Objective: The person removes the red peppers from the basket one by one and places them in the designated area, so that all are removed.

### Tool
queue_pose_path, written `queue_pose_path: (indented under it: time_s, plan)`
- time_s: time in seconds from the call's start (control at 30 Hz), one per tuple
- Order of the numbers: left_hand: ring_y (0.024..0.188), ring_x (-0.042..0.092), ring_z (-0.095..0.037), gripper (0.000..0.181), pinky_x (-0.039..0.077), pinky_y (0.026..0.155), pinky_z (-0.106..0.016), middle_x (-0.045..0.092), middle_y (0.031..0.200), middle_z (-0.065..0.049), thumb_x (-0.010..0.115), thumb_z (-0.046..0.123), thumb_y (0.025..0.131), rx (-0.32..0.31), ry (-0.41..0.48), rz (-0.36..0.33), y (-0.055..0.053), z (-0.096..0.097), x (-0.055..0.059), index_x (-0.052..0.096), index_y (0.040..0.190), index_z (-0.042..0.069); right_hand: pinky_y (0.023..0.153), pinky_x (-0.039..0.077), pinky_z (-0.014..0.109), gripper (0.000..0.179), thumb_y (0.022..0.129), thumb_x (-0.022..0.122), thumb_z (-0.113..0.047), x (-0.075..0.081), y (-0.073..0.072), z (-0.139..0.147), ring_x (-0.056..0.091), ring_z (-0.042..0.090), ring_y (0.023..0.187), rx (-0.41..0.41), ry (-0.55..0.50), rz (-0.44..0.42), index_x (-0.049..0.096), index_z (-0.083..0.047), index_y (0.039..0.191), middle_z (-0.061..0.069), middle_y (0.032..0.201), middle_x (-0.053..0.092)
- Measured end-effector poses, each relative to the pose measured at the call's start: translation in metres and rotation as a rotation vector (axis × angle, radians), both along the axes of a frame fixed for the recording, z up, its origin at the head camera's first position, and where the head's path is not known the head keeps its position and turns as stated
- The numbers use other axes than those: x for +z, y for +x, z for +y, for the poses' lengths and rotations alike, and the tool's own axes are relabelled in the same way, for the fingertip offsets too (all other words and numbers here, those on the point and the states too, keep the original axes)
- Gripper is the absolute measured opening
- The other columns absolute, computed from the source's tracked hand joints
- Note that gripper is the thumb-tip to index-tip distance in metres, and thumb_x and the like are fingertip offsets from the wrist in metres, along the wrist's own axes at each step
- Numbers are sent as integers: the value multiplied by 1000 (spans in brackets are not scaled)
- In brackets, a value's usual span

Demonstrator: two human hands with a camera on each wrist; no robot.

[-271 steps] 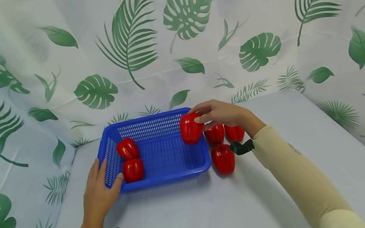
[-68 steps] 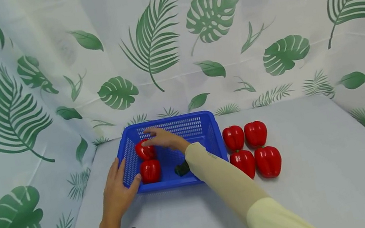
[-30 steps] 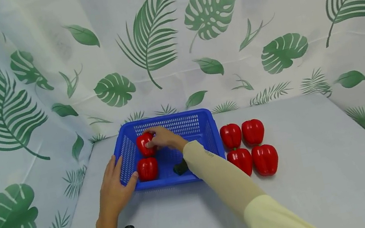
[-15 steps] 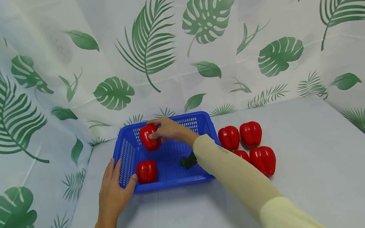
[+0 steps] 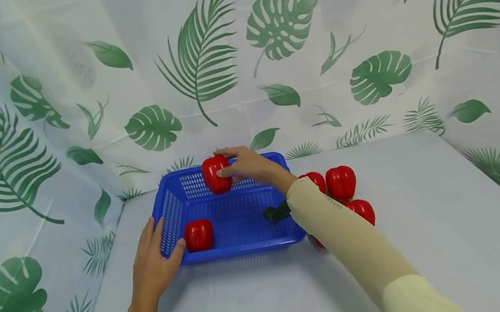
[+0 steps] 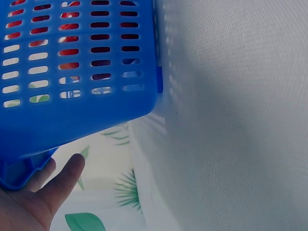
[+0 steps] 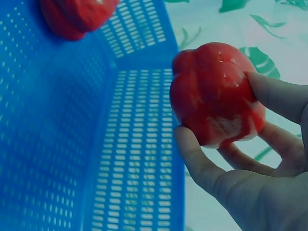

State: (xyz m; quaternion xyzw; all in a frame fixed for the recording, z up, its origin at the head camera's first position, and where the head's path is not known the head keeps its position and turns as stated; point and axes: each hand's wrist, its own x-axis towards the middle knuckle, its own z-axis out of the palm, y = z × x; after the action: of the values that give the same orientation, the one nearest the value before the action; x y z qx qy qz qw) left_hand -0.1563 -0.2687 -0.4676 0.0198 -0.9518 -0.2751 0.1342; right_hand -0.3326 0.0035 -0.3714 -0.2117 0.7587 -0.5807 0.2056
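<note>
My right hand (image 5: pixel 248 165) holds a red bell pepper (image 5: pixel 216 174) over the far rim of a blue plastic basket (image 5: pixel 241 249). In the right wrist view, thumb and fingers pinch that bell pepper (image 7: pixel 216 96) around its sides, at rim height. Another red bell pepper (image 5: pixel 199 235) lies inside, in the near left corner. At that same corner my left hand (image 5: pixel 152 265) rests against the basket with fingers extended along the outside of the left wall and the thumb by the front rim. The left wrist view shows two straight digits of the left hand (image 6: pixel 29 207) beside the basket's rim.
Right of the basket, several red bell peppers (image 5: pixel 341 183) stand close together on the white table (image 5: pixel 444 233), partly hidden by my right forearm. A leaf-patterned cloth (image 5: pixel 223 60) rises behind the table and along both sides.
My right hand took hold of the far-left bell pepper in the basket, lifted it, and has carried it up and to the right. My left hand has stayed at the basket's corner.
</note>
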Motion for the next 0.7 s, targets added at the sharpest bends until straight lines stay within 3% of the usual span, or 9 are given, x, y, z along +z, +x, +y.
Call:
queue_pose_path:
  time_s: [0.43,0.7]
  plan:
    - [159,19,-48,81,24,120,-74,19,175,-25,61,40,104,-11,-22,-22,-1,1,3,31,167,-1,100,59,49,71,99,77,-11,13,5,52,56,42,136,-78,66,66,46,-13,164,18,157,48]
    - [159,19,-49,81,24,119,-75,19,174,-25,60,41,104,-10,-21,-22,2,-1,2,31,166,-2,103,57,52,70,101,73,-12,15,11,80,56,42,136,-113,70,42,44,-14,165,18,159,47]
